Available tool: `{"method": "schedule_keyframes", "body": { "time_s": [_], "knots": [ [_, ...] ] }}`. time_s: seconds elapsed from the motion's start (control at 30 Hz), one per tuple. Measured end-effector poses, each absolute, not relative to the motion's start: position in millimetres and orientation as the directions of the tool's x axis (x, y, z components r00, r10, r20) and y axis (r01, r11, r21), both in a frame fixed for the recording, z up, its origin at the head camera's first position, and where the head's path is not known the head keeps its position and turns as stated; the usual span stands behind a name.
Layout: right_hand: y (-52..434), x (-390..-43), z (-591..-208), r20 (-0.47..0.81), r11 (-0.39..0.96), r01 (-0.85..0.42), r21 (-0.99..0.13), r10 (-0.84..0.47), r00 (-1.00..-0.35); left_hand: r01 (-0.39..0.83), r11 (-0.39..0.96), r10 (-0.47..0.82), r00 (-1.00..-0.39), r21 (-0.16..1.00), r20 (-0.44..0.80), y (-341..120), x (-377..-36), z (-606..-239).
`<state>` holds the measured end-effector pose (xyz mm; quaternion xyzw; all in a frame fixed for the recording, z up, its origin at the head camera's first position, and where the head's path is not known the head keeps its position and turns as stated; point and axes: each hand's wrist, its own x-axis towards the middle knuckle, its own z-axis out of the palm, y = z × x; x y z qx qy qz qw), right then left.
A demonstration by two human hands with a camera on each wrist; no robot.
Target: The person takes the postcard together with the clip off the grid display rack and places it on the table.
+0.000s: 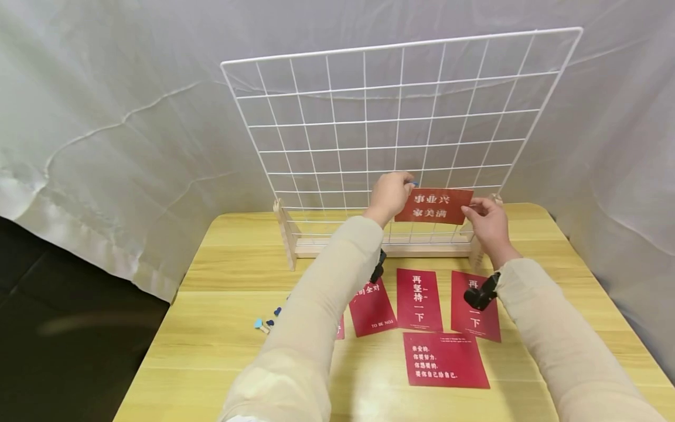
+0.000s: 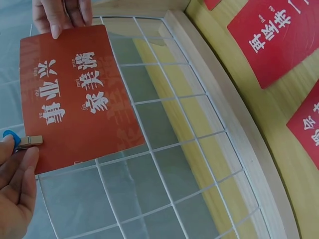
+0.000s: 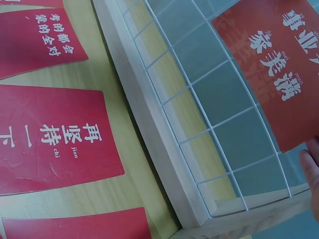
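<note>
A white wire grid (image 1: 401, 140) stands upright in a wooden base (image 1: 379, 249) at the back of the table. A red card with white characters (image 1: 433, 206) (image 2: 79, 94) (image 3: 279, 69) is held flat against the grid's lower rows. My left hand (image 1: 390, 196) (image 2: 15, 184) pinches a small wooden clip with a blue tip (image 2: 22, 141) at the card's upper left corner. My right hand (image 1: 487, 223) (image 2: 62, 14) holds the card's right edge; only a fingertip (image 3: 311, 169) shows in the right wrist view.
Several more red cards (image 1: 419, 299) (image 3: 50, 139) lie on the wooden table (image 1: 221, 281) in front of the grid. A few small blue clips (image 1: 266, 321) lie at the left. A white cloth (image 1: 132, 117) hangs behind; the table's left edge drops to a dark floor.
</note>
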<state>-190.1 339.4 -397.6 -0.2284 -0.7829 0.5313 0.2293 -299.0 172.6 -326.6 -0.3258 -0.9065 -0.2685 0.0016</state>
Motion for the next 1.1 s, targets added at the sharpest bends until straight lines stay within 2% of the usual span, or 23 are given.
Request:
{"method": "schedule_keyframes", "body": {
  "time_s": [0.3, 0.63, 0.77, 1.1],
  "knots": [
    [339.7, -188.5, -400.9, 0.140, 0.279, 0.045, -0.959, 0.606, -0.783, 0.622, 0.648, 0.588, -0.775, 0.439, 0.231, 173.0, -298.6, -326.8],
    [340.8, -186.0, -400.2, 0.166, 0.221, -0.045, -0.974, 0.566, -0.808, 0.631, 0.643, 0.574, -0.772, 0.434, 0.273, 171.0, -297.9, -329.3],
    [341.7, -185.5, -399.5, 0.159, 0.221, -0.037, -0.975, 0.564, -0.810, 0.633, 0.650, 0.562, -0.773, 0.420, 0.295, 171.0, -297.3, -330.5],
    [342.5, -184.4, -400.4, 0.195, 0.224, -0.085, -0.971, 0.533, -0.823, 0.624, 0.618, 0.512, -0.781, 0.478, 0.358, 172.0, -294.4, -337.9]
  ]
}}
